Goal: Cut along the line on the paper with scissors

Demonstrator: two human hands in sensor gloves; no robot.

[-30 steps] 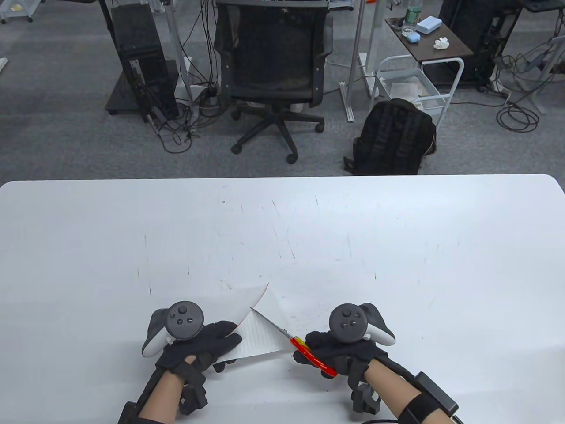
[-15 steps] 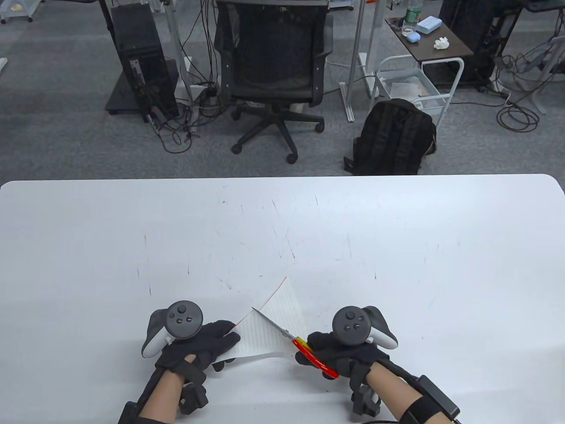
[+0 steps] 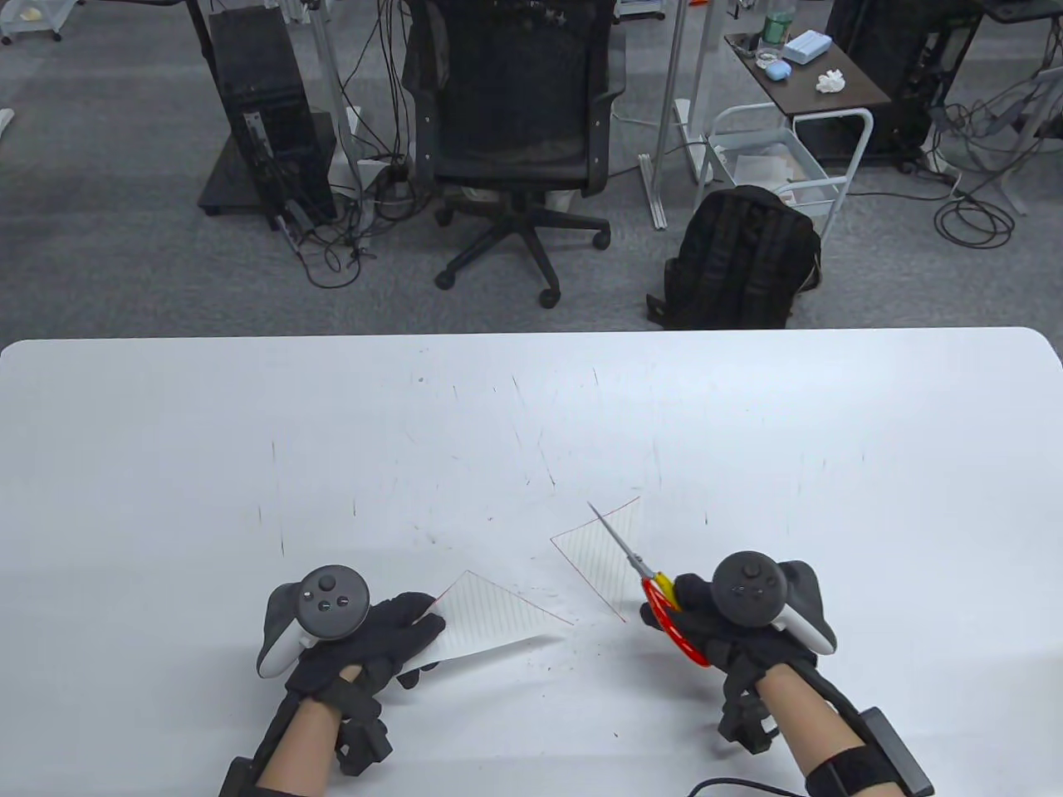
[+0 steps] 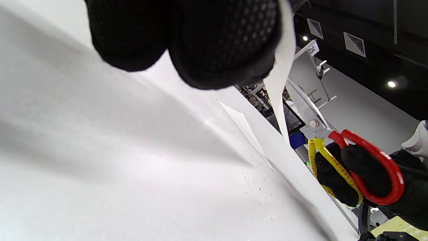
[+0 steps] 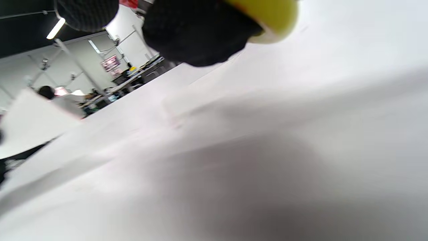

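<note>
The lined paper is in two triangular pieces with red-lined edges. My left hand (image 3: pixel 390 639) pinches one piece (image 3: pixel 490 618) at its left corner; in the left wrist view it (image 4: pixel 279 83) hangs from my fingers (image 4: pixel 220 43). The other piece (image 3: pixel 602 552) lies flat on the table (image 3: pixel 166 465), also visible in the left wrist view (image 4: pixel 245 129). My right hand (image 3: pixel 706 618) grips the red-and-yellow-handled scissors (image 3: pixel 656 585), blades together, pointing up-left over the loose piece. The scissors (image 4: pixel 354 164) show in the left wrist view. In the right wrist view a yellow handle (image 5: pixel 271 16) sits by my fingers (image 5: pixel 197 30).
The white table carries faint pen marks and small red specks near the pieces. Beyond its far edge stand an office chair (image 3: pixel 515 124), a black backpack (image 3: pixel 739 261) and a computer tower (image 3: pixel 262 116) on the floor.
The cut finished: the paper split into two pieces. My right hand moved right and away with the scissors; one piece dropped flat on the table. My left hand keeps the other piece, slightly lower-left.
</note>
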